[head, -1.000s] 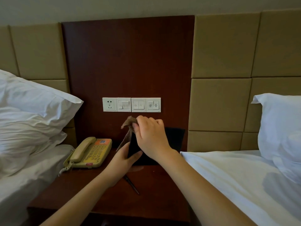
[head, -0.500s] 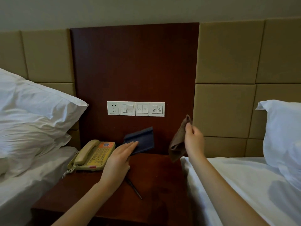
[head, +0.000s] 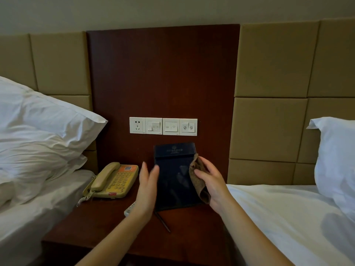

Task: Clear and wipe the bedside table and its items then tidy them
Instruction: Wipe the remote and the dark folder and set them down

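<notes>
Bedside table [head: 192, 237]: dark red-brown wood, set between two beds with white sheets, its back against a tall wood panel [head: 163, 73] of the same colour.
Folder [head: 173, 177]: dark blue, with faint gold print near its top edge; it stands upright at the back middle of the table, facing the camera, just under the switch plate [head: 163, 126]. Whether its back leans on the panel cannot be told.
Left hand [head: 147, 189]: released, fingers straight and close together, palm turned toward the folder's left edge. The fingertips are blurred and overlap that edge; whether they press on it is unclear.
Right hand [head: 211, 183]: grasping a brown cloth [head: 203, 194], with the thumb on top and the fingers curled round it, at the folder's right edge.
Cloth: crumpled, hanging in folds from the hand and touching the folder's right side from near the top down toward the lower corner.
Phone [head: 113, 181]: beige with an orange label, its handset in the cradle, on the left part of the table just beside the left hand; its coiled cord hangs off the left edge.
Pen [head: 163, 222]: thin and dark, lying slantwise on the table just in front of the folder's lower left corner.
Remote [head: 130, 208]: white, mostly hidden under the left wrist.
Pillows: a rumpled white one [head: 42, 127] on the left bed, another [head: 338, 160] on the right bed, both against the padded tan headboard [head: 269, 64].
</notes>
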